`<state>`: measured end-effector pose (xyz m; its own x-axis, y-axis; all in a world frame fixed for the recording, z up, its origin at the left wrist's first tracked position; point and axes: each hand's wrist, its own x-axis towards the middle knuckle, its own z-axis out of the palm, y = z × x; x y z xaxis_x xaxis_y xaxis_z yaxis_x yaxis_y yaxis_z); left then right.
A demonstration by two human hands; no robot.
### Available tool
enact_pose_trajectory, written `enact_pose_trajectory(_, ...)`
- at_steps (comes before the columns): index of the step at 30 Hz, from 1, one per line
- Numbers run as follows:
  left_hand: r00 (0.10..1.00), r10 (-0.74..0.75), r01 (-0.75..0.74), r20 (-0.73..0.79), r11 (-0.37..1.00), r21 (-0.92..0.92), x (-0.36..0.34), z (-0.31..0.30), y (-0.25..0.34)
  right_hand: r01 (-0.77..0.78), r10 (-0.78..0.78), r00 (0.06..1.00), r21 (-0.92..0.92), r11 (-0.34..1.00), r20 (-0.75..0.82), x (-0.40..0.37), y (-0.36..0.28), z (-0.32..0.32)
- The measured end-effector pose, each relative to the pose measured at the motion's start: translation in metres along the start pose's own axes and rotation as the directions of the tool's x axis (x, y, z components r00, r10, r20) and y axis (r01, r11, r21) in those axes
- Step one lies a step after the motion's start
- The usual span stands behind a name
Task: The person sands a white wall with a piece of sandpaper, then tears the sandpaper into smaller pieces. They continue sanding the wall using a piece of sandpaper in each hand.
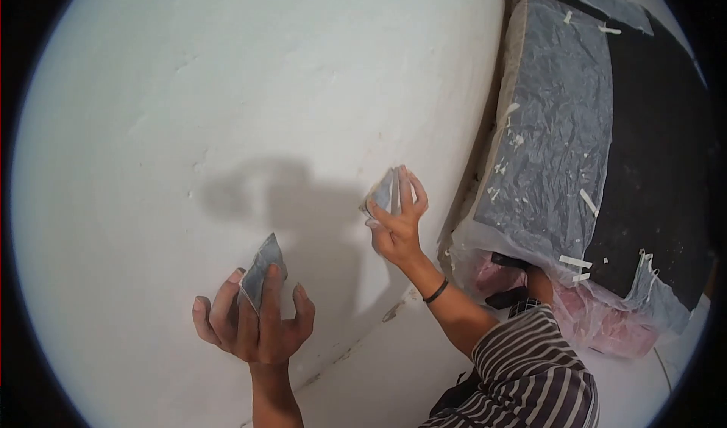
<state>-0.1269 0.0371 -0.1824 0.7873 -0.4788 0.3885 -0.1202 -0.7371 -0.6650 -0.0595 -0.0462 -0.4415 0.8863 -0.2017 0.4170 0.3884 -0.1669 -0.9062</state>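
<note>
My left hand (261,322) is at the lower left in front of a white wall (250,72). A folded grey sheet, like sandpaper (263,273), is held between its fingers, with a pointed corner sticking up. Higher and to the right, my right hand (399,223) presses a second grey folded sheet (383,193) on the wall, its thumb across the sheet's lower part. A dark band circles the right wrist. Shadows fall on the wall between the hands.
At the right, clear plastic sheeting (556,110) with white tape strips covers a dark panel (655,140). Pink material (606,322) lies under plastic below it. A striped sleeve (530,367) fills the lower right. A cracked seam (344,352) crosses the white surface.
</note>
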Motion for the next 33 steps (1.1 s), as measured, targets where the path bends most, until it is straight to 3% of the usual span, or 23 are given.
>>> enact_pose_trajectory(2, 1.000, 0.003, -0.003, -0.017, 1.000, -0.008, 0.001, 0.001, 0.000, 0.035, -0.035, 0.999, 0.015, 0.999, -0.016, 0.001, -0.001, 0.001)
enact_pose_trajectory(5, 1.000, -0.006, 0.006, 0.000, 1.000, -0.011, -0.002, 0.001, 0.002, 0.093, -0.087, 0.994, 0.091, 0.991, -0.061, 0.062, -0.041, -0.001)
enact_pose_trajectory(8, 1.000, 0.005, -0.005, -0.009, 1.000, -0.001, 0.000, -0.001, -0.002, 0.085, -0.080, 0.995, 0.088, 0.992, -0.063, 0.029, -0.009, 0.005)
enact_pose_trajectory(9, 1.000, 0.004, -0.004, -0.010, 1.000, -0.007, 0.000, -0.001, 0.000, -0.018, 0.019, 1.000, 0.032, 0.999, -0.012, 0.023, -0.011, -0.006)
enact_pose_trajectory(12, 1.000, 0.008, -0.008, 0.004, 1.000, -0.002, 0.002, -0.002, 0.000, 0.002, -0.001, 1.000, 0.024, 1.000, -0.024, 0.027, -0.010, -0.010)
enact_pose_trajectory(14, 1.000, 0.012, -0.012, 0.012, 1.000, 0.005, 0.001, 0.000, 0.002, 0.108, -0.101, 0.991, 0.085, 0.990, -0.085, 0.075, -0.029, -0.007)
enact_pose_trajectory(16, 1.000, 0.025, -0.025, 0.007, 0.999, 0.026, 0.002, -0.003, -0.004, 0.145, -0.132, 0.984, 0.106, 0.984, -0.115, 0.076, -0.024, 0.003)
enact_pose_trajectory(19, 1.000, 0.024, -0.024, -0.013, 1.000, 0.010, 0.002, 0.000, -0.001, 0.006, -0.005, 1.000, 0.022, 1.000, -0.026, 0.013, 0.005, -0.002)
enact_pose_trajectory(23, 0.999, 0.043, -0.044, 0.020, 0.999, 0.017, 0.003, 0.000, -0.002, 0.070, -0.065, 0.992, 0.040, 0.997, -0.105, 0.072, -0.024, -0.008)
enact_pose_trajectory(26, 0.999, 0.037, -0.037, 0.003, 0.999, 0.011, -0.001, -0.001, -0.003, 0.055, -0.045, 0.994, 0.093, 0.994, -0.103, 0.064, -0.020, 0.001)
enact_pose_trajectory(27, 0.999, 0.028, -0.028, -0.022, 1.000, -0.001, 0.001, 0.001, -0.002, 0.046, -0.044, 0.997, 0.032, 0.998, -0.062, 0.038, -0.006, -0.001)
enact_pose_trajectory(28, 0.999, 0.017, -0.017, -0.027, 1.000, -0.003, 0.003, 0.002, -0.001, -0.039, 0.041, 0.999, 0.038, 0.998, -0.035, 0.016, 0.000, -0.001)
enact_pose_trajectory(30, 1.000, 0.004, -0.005, -0.003, 1.000, -0.017, 0.001, -0.001, 0.002, -0.052, 0.053, 0.998, 0.041, 0.998, -0.021, 0.019, -0.005, -0.007)
enact_pose_trajectory(33, 0.999, 0.026, -0.028, -0.018, 0.995, -0.101, -0.001, -0.006, -0.003, -0.014, 0.019, 0.992, 0.043, 0.999, -0.126, 0.069, -0.023, -0.011)
